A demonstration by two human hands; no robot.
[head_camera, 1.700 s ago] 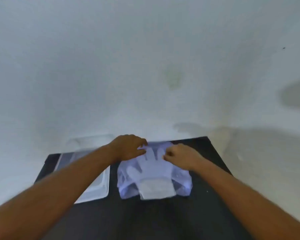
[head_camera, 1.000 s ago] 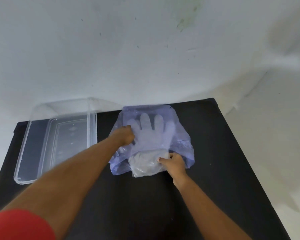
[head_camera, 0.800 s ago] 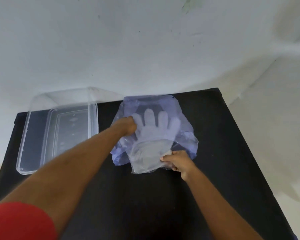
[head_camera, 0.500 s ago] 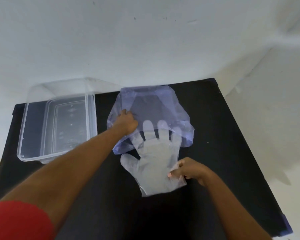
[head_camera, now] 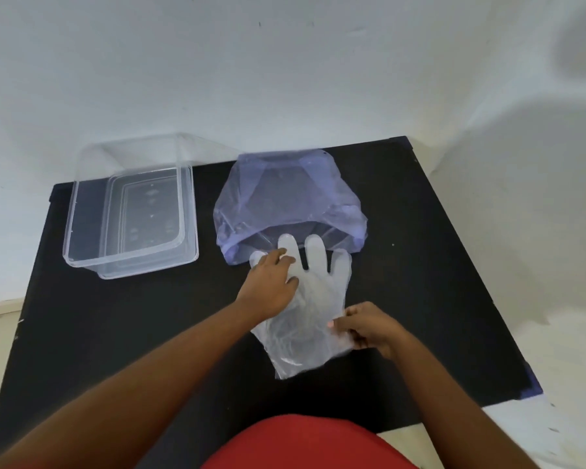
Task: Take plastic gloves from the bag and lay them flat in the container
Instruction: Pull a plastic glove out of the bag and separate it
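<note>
A stack of clear plastic gloves (head_camera: pixel 313 299) lies flat on the black table, fingers pointing away from me, fingertips just at the mouth of the bluish plastic bag (head_camera: pixel 285 201). My left hand (head_camera: pixel 269 287) rests palm down on the gloves' thumb side, fingers curled at the index finger. My right hand (head_camera: pixel 364 328) pinches the cuff edge on the right. The clear rectangular container (head_camera: pixel 82 211) stands to the left with nothing visible inside it.
The black table (head_camera: pixel 82 333) ends at a white wall behind and drops to a pale floor on the right. My red clothing (head_camera: pixel 305 445) shows at the bottom edge.
The gloves have slid out of the bag toward me, pulled by my right hand. My left hand let go of the bag and came down onto the gloves.
</note>
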